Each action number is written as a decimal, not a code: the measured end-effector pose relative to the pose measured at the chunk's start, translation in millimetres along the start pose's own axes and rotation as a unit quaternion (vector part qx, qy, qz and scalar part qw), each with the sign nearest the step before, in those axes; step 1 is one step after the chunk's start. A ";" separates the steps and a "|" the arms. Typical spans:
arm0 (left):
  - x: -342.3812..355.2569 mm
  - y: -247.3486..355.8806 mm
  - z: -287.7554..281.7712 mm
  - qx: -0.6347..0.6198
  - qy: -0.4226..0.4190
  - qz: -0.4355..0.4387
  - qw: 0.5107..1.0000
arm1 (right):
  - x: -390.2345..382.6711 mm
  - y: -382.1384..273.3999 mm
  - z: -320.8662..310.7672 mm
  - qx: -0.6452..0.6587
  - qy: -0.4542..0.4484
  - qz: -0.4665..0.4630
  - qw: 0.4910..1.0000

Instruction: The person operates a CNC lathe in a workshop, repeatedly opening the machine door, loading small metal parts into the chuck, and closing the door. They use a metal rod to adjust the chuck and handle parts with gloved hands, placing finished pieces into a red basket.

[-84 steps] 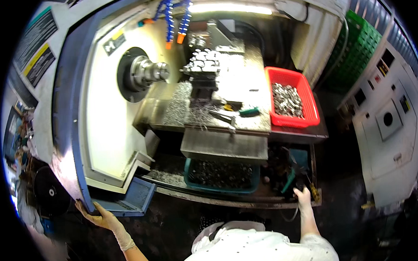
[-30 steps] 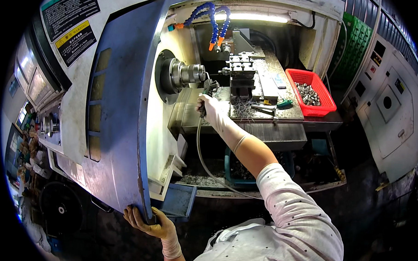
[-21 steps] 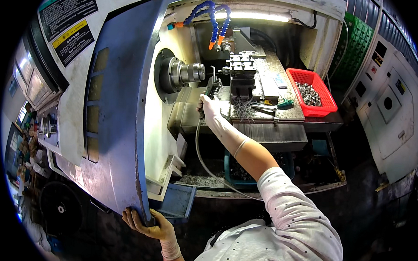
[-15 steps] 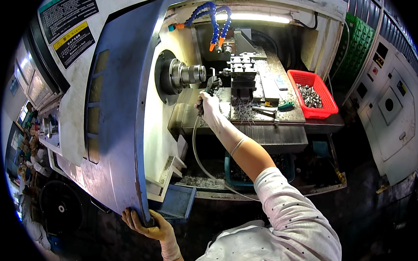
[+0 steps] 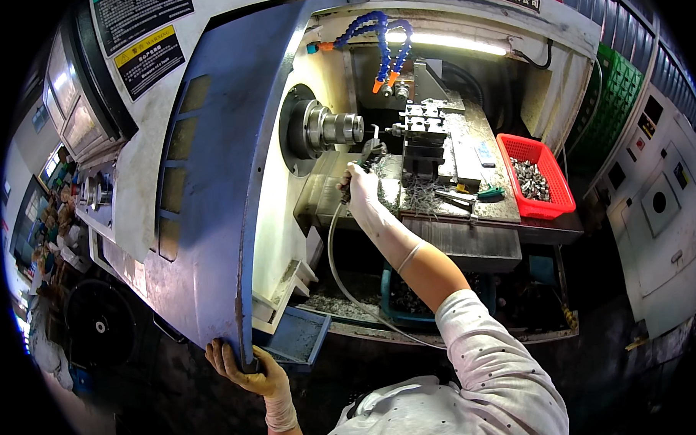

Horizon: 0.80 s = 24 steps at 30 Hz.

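So the air gun (image 5: 372,150) is inside the lathe, bent nozzle up in the gap between the spindle chuck (image 5: 333,130) and the tool post (image 5: 424,130). Gloved right hand (image 5: 361,188) has its fingers wrapped round the grip, and a thin hose (image 5: 331,252) loops down from it. Left hand (image 5: 254,374), also gloved, is curled round the bottom corner of the blue door (image 5: 224,168). Stringy shavings (image 5: 419,196) sit below the tool post, near a green-handled tool (image 5: 490,193). Farther right there's a red basket (image 5: 548,210) of small metal parts (image 5: 529,182).
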<state>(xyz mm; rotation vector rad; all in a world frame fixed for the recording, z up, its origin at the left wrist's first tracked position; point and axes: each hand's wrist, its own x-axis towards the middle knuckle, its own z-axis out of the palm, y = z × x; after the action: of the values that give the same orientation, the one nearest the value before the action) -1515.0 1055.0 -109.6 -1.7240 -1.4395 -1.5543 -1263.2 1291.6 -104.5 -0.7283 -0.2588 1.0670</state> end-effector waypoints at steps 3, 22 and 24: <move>1.1 2.0 1.8 0.006 0.007 0.006 1.000 | 14.1 -0.1 -5.8 0.021 -0.047 0.076 0.996; 0.4 5.6 12.9 0.085 0.065 -0.020 0.994 | -166.2 -191.7 -269.7 -0.185 0.159 -0.293 0.925; -2.5 13.6 18.3 0.126 0.075 -0.017 0.989 | -176.3 -207.2 -367.8 -0.187 0.276 -0.141 0.932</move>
<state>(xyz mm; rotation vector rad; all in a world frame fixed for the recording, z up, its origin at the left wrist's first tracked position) -1494.1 1063.9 -112.9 -1.4142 -1.5219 -1.4156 -1008.8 928.1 -216.3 -1.2621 -0.0738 0.5075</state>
